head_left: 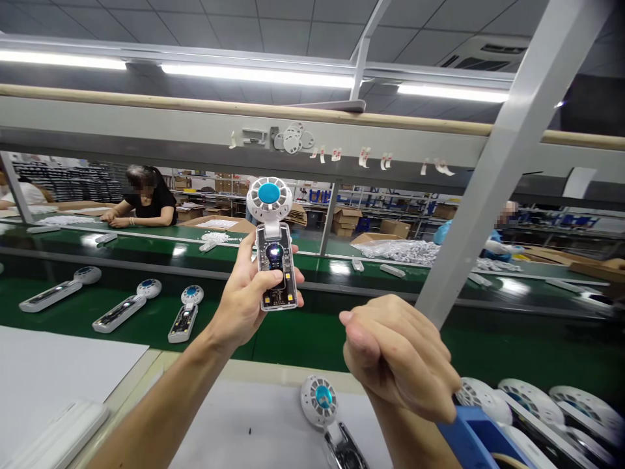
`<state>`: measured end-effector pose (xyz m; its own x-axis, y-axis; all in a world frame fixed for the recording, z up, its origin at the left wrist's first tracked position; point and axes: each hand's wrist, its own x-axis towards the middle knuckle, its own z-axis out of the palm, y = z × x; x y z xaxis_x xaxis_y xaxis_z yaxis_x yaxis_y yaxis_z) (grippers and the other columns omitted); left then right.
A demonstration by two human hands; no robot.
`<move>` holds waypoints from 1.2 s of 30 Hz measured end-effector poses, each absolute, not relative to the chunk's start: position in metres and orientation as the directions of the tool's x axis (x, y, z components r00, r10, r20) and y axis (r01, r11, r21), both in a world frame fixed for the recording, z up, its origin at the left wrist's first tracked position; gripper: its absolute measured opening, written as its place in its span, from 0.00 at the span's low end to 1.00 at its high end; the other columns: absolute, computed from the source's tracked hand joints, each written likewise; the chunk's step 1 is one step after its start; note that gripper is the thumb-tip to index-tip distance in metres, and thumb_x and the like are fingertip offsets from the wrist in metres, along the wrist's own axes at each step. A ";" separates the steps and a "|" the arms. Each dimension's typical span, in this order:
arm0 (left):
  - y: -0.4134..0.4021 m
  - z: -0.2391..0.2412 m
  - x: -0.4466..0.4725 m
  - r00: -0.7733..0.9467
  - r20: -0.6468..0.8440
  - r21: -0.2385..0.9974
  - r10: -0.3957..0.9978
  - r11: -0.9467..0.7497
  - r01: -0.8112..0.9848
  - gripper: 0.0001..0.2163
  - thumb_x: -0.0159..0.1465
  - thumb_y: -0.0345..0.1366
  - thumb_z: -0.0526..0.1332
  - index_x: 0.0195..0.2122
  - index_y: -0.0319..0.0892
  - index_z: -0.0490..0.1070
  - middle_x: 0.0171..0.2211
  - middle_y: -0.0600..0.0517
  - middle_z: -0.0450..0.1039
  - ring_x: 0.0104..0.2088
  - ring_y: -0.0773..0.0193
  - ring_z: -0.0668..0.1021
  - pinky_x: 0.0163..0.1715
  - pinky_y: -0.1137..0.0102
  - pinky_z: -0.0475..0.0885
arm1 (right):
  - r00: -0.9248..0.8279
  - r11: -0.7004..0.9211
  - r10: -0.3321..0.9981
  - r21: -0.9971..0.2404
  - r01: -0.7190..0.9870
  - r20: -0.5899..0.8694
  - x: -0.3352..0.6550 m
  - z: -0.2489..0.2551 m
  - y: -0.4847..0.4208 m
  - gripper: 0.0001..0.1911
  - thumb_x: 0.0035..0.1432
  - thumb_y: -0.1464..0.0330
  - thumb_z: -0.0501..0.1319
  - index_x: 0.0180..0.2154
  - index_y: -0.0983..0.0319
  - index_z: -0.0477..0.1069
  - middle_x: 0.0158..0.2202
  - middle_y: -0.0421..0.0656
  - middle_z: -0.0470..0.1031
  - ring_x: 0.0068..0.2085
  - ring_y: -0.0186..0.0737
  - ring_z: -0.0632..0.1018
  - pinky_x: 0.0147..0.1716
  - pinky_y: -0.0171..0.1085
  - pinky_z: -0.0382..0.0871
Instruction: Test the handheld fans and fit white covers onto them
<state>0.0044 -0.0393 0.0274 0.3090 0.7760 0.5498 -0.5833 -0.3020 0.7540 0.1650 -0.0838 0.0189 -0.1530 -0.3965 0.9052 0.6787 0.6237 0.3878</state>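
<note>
Upright in my left hand (244, 286) is a small handheld fan (269, 193) with a white round grille and a blue centre. Its handle faces me, with a dark circuit board showing and one light glowing on it. My left thumb presses on the board. To the right and lower, my right hand (400, 358) is closed in a fist, apart from the fan; whatever it may hold is hidden. Below, a second fan (319, 400) lies on the white work surface (219, 430), partly cut off by the frame edge. A tiny dark piece (250, 430) lies near it.
Several fans (185, 312) lie on the green belt (278, 339) at left. More fans (530, 400) crowd the lower right beside a blue bin (481, 436). A slanted metal post (508, 163) stands at right. People (146, 195) sit across the line.
</note>
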 end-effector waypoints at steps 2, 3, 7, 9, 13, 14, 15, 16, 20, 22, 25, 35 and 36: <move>-0.039 0.027 0.003 0.328 0.539 0.752 0.775 -0.268 -0.602 0.24 0.61 0.28 0.61 0.58 0.45 0.58 0.51 0.45 0.71 0.34 0.61 0.80 0.27 0.66 0.79 | -0.146 0.618 -0.404 0.387 0.684 0.903 0.165 0.018 -0.084 0.15 0.68 0.75 0.59 0.27 0.69 0.69 0.21 0.41 0.71 0.22 0.32 0.72 0.20 0.34 0.62; -0.039 0.027 0.002 0.335 0.534 0.751 0.776 -0.254 -0.609 0.24 0.62 0.28 0.61 0.58 0.45 0.59 0.52 0.45 0.71 0.34 0.61 0.80 0.27 0.66 0.79 | -0.145 0.614 -0.406 0.387 0.688 0.902 0.165 0.019 -0.085 0.15 0.68 0.75 0.59 0.26 0.68 0.69 0.21 0.41 0.71 0.22 0.32 0.72 0.20 0.34 0.61; -0.039 0.026 0.001 0.327 0.537 0.748 0.778 -0.259 -0.612 0.23 0.62 0.27 0.61 0.57 0.46 0.59 0.52 0.46 0.72 0.35 0.61 0.81 0.27 0.66 0.80 | -0.158 0.617 -0.395 0.389 0.684 0.905 0.165 0.020 -0.087 0.15 0.68 0.75 0.59 0.26 0.68 0.69 0.20 0.41 0.71 0.21 0.32 0.72 0.20 0.34 0.62; -0.038 0.026 0.002 0.325 0.541 0.753 0.776 -0.275 -0.597 0.24 0.62 0.28 0.62 0.58 0.46 0.58 0.51 0.46 0.72 0.35 0.61 0.81 0.27 0.65 0.80 | -0.157 0.624 -0.394 0.389 0.678 0.906 0.165 0.021 -0.088 0.14 0.68 0.74 0.58 0.27 0.68 0.69 0.20 0.41 0.71 0.21 0.33 0.72 0.20 0.35 0.62; -0.038 0.026 0.003 0.302 0.548 0.762 0.780 -0.316 -0.566 0.26 0.61 0.29 0.62 0.59 0.46 0.56 0.50 0.46 0.72 0.32 0.61 0.81 0.27 0.66 0.79 | -0.157 0.633 -0.384 0.383 0.673 0.910 0.166 0.022 -0.088 0.14 0.68 0.74 0.59 0.27 0.67 0.69 0.20 0.41 0.71 0.21 0.33 0.72 0.20 0.35 0.61; -0.038 0.025 0.003 0.289 0.550 0.763 0.784 -0.330 -0.556 0.28 0.60 0.28 0.63 0.59 0.47 0.55 0.50 0.46 0.72 0.32 0.62 0.81 0.27 0.66 0.79 | -0.156 0.636 -0.381 0.381 0.671 0.911 0.166 0.022 -0.088 0.14 0.68 0.74 0.59 0.27 0.67 0.69 0.20 0.41 0.71 0.20 0.33 0.72 0.20 0.35 0.61; -0.038 0.025 0.002 0.284 0.549 0.768 0.786 -0.340 -0.543 0.29 0.59 0.29 0.63 0.59 0.47 0.53 0.50 0.46 0.72 0.31 0.62 0.81 0.27 0.66 0.79 | -0.155 0.640 -0.381 0.381 0.667 0.912 0.166 0.022 -0.088 0.14 0.67 0.74 0.59 0.27 0.67 0.68 0.20 0.41 0.71 0.20 0.33 0.72 0.20 0.35 0.61; -0.037 0.025 0.002 0.285 0.545 0.776 0.789 -0.345 -0.528 0.29 0.59 0.29 0.63 0.60 0.48 0.53 0.49 0.46 0.72 0.31 0.62 0.81 0.28 0.66 0.79 | -0.152 0.644 -0.382 0.381 0.664 0.911 0.167 0.022 -0.088 0.14 0.67 0.74 0.59 0.26 0.67 0.68 0.19 0.41 0.70 0.20 0.33 0.71 0.19 0.35 0.61; -0.031 0.023 0.001 0.285 0.521 0.804 0.804 -0.350 -0.480 0.28 0.60 0.30 0.64 0.58 0.47 0.54 0.50 0.46 0.72 0.33 0.62 0.80 0.30 0.65 0.80 | -0.130 0.652 -0.388 0.371 0.661 0.913 0.166 0.023 -0.087 0.15 0.66 0.75 0.59 0.25 0.66 0.67 0.18 0.39 0.68 0.19 0.32 0.71 0.19 0.34 0.60; -0.027 0.022 0.000 0.281 0.507 0.810 0.815 -0.340 -0.477 0.27 0.59 0.30 0.64 0.58 0.47 0.55 0.51 0.46 0.72 0.34 0.63 0.80 0.30 0.66 0.80 | -0.126 0.654 -0.400 0.379 0.655 0.908 0.166 0.024 -0.085 0.15 0.66 0.76 0.59 0.24 0.66 0.67 0.18 0.39 0.68 0.19 0.32 0.71 0.19 0.34 0.59; -0.024 0.020 0.000 0.314 0.492 0.817 0.812 -0.305 -0.490 0.26 0.60 0.30 0.64 0.58 0.46 0.56 0.51 0.45 0.72 0.35 0.62 0.80 0.31 0.65 0.80 | -0.111 0.652 -0.426 0.389 0.651 0.898 0.167 0.024 -0.082 0.16 0.66 0.76 0.59 0.24 0.67 0.67 0.18 0.39 0.67 0.19 0.31 0.70 0.19 0.33 0.57; -0.019 0.029 -0.015 0.129 0.426 0.797 0.895 -0.304 -0.522 0.17 0.53 0.36 0.69 0.43 0.41 0.67 0.27 0.56 0.70 0.23 0.68 0.75 0.24 0.71 0.75 | -0.050 0.685 -0.432 0.364 0.632 0.900 0.165 0.026 -0.080 0.17 0.62 0.78 0.59 0.21 0.65 0.63 0.16 0.38 0.66 0.18 0.31 0.69 0.17 0.33 0.56; -0.019 0.031 -0.018 0.129 0.395 0.795 0.909 -0.268 -0.544 0.14 0.52 0.35 0.68 0.37 0.40 0.68 0.24 0.57 0.68 0.22 0.69 0.73 0.25 0.70 0.75 | -0.043 0.690 -0.427 0.356 0.631 0.903 0.164 0.026 -0.079 0.17 0.61 0.79 0.60 0.21 0.65 0.62 0.16 0.37 0.65 0.18 0.31 0.68 0.17 0.33 0.55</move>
